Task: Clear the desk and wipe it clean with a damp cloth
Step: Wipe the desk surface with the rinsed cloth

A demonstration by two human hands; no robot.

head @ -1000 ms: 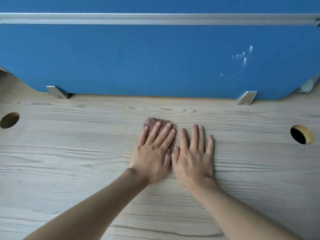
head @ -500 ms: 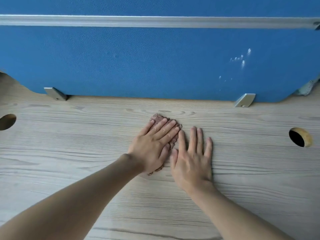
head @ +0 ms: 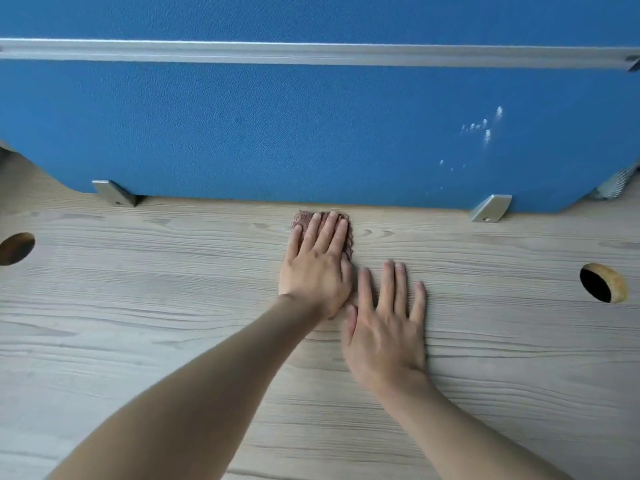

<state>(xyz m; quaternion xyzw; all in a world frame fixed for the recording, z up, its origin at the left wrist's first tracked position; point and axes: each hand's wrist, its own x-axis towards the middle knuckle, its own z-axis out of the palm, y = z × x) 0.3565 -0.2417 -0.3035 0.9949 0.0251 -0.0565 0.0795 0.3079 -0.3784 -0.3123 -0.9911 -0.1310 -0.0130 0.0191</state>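
Cloth lies flat beneath your left hand, whose straight fingers press it onto the desk. Its reddish edge shows past your fingertips at 12 o'clock, just short of the blue partition. Your right hand rests at 4 o'clock of the left, fingers spread flat on the wood, beside the cloth.

An office workstation is indicated by the pale wood-grain worktop, round cable holes and blue fabric partition fixed by metal brackets.
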